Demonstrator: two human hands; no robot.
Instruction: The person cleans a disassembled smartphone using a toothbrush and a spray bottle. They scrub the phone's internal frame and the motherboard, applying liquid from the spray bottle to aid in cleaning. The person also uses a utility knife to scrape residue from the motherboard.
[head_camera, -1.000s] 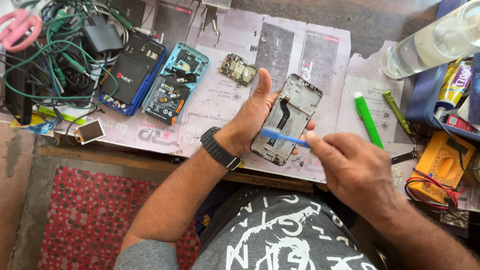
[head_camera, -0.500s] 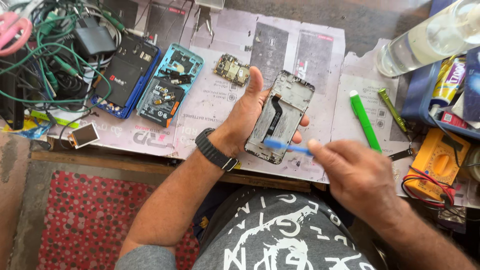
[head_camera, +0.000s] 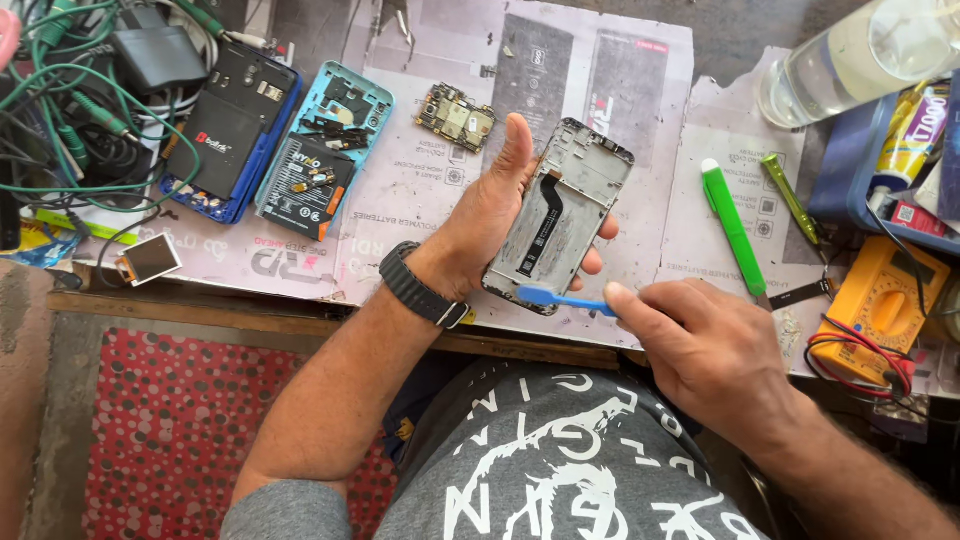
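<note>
Your left hand (head_camera: 500, 215) cradles the grey phone frame (head_camera: 560, 215) from behind, thumb up along its left edge and fingertips wrapped round the right edge, so the frame sits tilted above the printed paper sheet (head_camera: 420, 180) rather than resting on it. Your right hand (head_camera: 700, 345) is closed in a pinch on the handle of the blue brush (head_camera: 560, 298), whose head lies against the frame's bottom edge. For clean brushing, I'd judge it best to keep that left grip firm on the edges only, work the bristles in short light strokes along the lower end, and stay gentle near the dark flex strip running down the frame's middle (it looks thin and easy to snag). Left of the frame lie a small circuit board (head_camera: 455, 115), an opened light-blue phone (head_camera: 325, 150) and, farther left, an opened dark-blue phone (head_camera: 235, 125) beside a tangle of green cables (head_camera: 60, 110). Right of the frame lie a green pry tool (head_camera: 732, 225), a slim green screwdriver (head_camera: 792, 205) and, farther right, a yellow multimeter (head_camera: 880, 300) with red and black leads; a clear bottle (head_camera: 860, 55) lies up right of the frame. Nothing sits between brush and frame, though the pry tool lies near your right hand.
</note>
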